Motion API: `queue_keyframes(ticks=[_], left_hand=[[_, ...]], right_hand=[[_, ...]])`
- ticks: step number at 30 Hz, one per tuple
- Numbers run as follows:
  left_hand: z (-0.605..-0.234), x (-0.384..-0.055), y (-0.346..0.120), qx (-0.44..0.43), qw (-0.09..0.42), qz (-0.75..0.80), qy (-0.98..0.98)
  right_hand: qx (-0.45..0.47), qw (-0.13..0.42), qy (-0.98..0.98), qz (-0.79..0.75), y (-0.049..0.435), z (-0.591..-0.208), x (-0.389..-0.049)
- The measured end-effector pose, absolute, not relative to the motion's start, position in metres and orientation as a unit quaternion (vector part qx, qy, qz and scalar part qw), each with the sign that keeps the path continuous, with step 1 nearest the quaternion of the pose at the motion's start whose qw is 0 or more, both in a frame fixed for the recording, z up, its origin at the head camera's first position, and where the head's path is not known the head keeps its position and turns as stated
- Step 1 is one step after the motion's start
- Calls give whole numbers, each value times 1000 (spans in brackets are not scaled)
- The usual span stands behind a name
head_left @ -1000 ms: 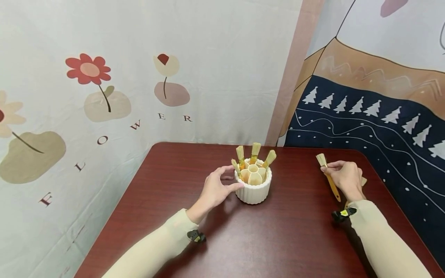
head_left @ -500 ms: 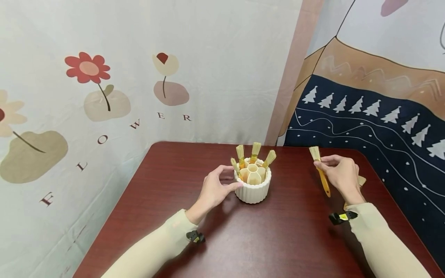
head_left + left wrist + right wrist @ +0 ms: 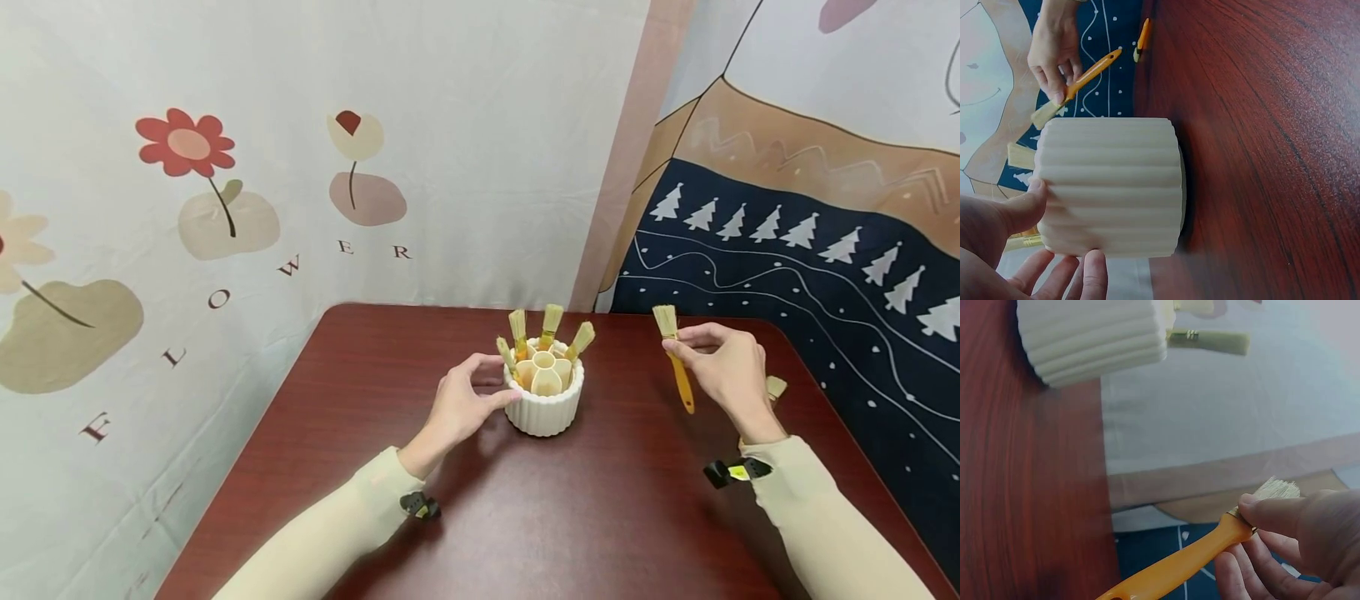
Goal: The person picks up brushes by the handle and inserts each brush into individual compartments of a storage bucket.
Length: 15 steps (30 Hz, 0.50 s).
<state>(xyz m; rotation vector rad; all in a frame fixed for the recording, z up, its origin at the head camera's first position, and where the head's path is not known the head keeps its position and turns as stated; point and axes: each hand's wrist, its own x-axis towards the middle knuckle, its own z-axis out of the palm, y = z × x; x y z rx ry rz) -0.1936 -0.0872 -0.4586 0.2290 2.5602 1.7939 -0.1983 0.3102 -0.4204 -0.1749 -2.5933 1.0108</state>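
A white ribbed pot [image 3: 543, 416] with a flower-shaped divider [image 3: 543, 361] stands upright on the table. Several paintbrushes [image 3: 552, 321] lean out of its compartments, bristles up. My left hand [image 3: 459, 408] holds the pot's left side, thumb at the front of the rim and fingers round the side, as the left wrist view also shows. Well to the right of the pot, my right hand [image 3: 729, 372] pinches another paintbrush [image 3: 1191, 562] just below the bristles. That brush is raised above the table, bristles up, its orange handle [image 3: 681, 385] slanting down.
One more paintbrush [image 3: 776, 387] lies near the table's right side, partly hidden behind my right hand and wrist. The dark red table [image 3: 360, 375] meets a flower-printed cloth [image 3: 480, 167] at the back and a navy tree-patterned cloth [image 3: 795, 275] at the right.
My right hand has moved left and lifted the paintbrush, turning it more upright. The left hand keeps its hold on the pot, which stays in place.
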Motion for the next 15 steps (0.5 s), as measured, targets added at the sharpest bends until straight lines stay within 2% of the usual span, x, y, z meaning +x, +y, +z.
queue_keyframes(ticks=[15], left_hand=[[-458,-195,-88,70,9,571,818]], right_hand=[[-22,201,-908,367,291,-399,-185]])
